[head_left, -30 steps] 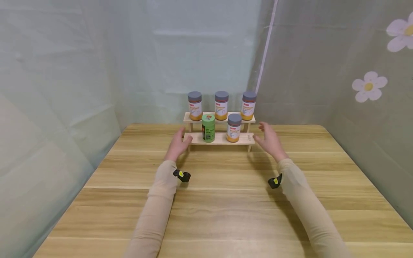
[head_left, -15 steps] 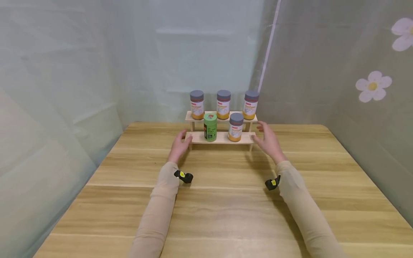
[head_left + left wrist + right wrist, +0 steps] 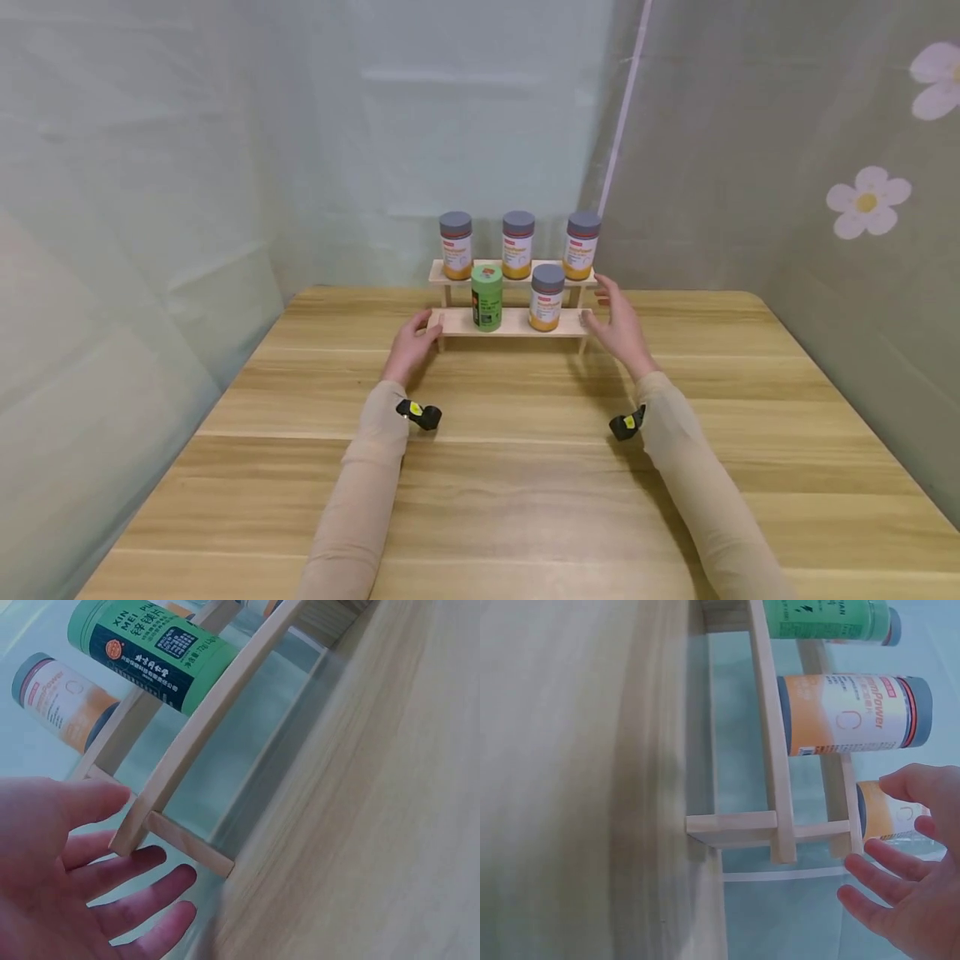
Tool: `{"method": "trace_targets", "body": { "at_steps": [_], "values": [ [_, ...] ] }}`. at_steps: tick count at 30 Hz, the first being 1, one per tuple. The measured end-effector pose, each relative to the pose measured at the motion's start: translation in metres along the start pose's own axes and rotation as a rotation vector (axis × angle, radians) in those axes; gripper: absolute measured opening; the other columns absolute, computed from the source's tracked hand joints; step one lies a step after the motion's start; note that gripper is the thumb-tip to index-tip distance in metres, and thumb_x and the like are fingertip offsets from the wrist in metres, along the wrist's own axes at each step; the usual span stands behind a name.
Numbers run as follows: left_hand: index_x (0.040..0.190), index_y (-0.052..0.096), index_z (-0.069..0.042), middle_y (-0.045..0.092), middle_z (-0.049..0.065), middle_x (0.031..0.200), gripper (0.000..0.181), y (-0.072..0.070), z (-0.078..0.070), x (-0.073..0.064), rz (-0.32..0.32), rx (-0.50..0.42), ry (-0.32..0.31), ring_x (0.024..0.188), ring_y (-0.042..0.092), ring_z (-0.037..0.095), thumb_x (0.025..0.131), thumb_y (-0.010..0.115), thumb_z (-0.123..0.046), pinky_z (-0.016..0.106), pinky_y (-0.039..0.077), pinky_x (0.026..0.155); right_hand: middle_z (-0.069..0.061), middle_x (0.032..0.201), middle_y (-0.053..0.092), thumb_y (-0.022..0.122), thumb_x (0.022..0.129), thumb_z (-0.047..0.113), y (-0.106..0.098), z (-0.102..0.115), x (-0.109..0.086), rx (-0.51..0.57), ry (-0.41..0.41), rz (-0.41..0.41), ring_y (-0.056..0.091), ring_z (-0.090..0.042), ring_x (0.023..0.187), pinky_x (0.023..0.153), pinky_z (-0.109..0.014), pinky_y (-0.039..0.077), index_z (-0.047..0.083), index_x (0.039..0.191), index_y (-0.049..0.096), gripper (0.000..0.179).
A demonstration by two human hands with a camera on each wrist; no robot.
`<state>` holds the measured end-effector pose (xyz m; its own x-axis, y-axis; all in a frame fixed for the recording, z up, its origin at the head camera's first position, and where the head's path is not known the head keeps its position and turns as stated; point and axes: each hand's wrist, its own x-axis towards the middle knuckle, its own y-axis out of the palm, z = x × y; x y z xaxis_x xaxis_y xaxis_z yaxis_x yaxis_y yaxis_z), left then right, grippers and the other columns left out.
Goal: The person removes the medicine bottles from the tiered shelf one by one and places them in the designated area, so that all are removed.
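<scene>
A two-tier wooden display rack (image 3: pixel 506 321) stands at the back of the table. On its lower board are a green supplement bottle (image 3: pixel 487 300) and a white-and-orange supplement bottle (image 3: pixel 546 300) with a grey cap. Three matching bottles, among them the middle one (image 3: pixel 517 246), line the upper board. My left hand (image 3: pixel 411 346) is at the rack's left end. In the left wrist view its thumb (image 3: pixel 101 801) lies beside the lower board's end, with loosely spread fingers around and below it. My right hand (image 3: pixel 622 332) is beside the right end, fingers relaxed, holding nothing.
The wood-grain table (image 3: pixel 510 500) spreads out in front of the rack. Pale curtain-like sheeting (image 3: pixel 480 125) hangs close behind it and along both sides. Black wrist cameras (image 3: pixel 418 414) sit on both sleeves.
My right hand has moved slightly left, closer to the rack's end. My left hand has dropped a little at its end. The bottles keep their places on the boards.
</scene>
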<state>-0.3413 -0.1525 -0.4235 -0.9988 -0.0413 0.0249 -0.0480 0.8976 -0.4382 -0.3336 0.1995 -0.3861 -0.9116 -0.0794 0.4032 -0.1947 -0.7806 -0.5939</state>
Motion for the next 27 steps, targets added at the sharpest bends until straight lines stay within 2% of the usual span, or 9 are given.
{"method": "trace_targets", "body": {
  "at_steps": [6,14,22,27],
  "values": [
    [0.149,0.036,-0.007,0.044,0.021,0.148,0.057,-0.001,0.005,0.002,0.000,-0.036,0.005,0.138,0.040,0.034,0.098,0.055,-0.023,0.046,0.031,0.118,-0.031,0.137,0.048,0.060,0.092,0.005,-0.003,-0.001,0.012,0.067,-0.013,-0.020,0.048,-0.046,0.124,0.106,-0.059,0.040,0.004,0.148,0.030,0.063],
    [0.148,0.038,-0.006,0.046,0.021,0.146,0.056,0.001,0.005,0.004,0.000,-0.111,-0.013,0.137,0.041,0.032,0.097,0.058,-0.018,0.044,0.035,0.115,-0.029,0.141,0.043,0.058,0.095,0.011,-0.009,0.000,0.026,0.188,0.103,-0.039,0.045,-0.044,0.129,0.106,-0.059,0.041,0.008,0.150,0.027,0.062],
    [0.149,0.038,-0.010,0.045,0.019,0.148,0.057,0.001,0.005,0.006,0.004,-0.121,-0.047,0.139,0.039,0.031,0.097,0.058,-0.021,0.043,0.029,0.119,-0.026,0.144,0.043,0.060,0.095,0.017,-0.015,0.001,0.042,0.224,0.196,-0.028,0.045,-0.043,0.130,0.106,-0.055,0.043,0.011,0.150,0.026,0.065],
    [0.150,0.036,-0.012,0.045,0.020,0.148,0.057,0.000,0.005,0.008,0.013,-0.165,-0.072,0.138,0.040,0.031,0.098,0.057,-0.020,0.041,0.036,0.113,-0.024,0.146,0.040,0.059,0.097,0.023,-0.024,0.005,0.055,0.272,0.255,0.002,0.042,-0.039,0.134,0.109,-0.053,0.040,0.013,0.151,0.024,0.066]
  ]
}}
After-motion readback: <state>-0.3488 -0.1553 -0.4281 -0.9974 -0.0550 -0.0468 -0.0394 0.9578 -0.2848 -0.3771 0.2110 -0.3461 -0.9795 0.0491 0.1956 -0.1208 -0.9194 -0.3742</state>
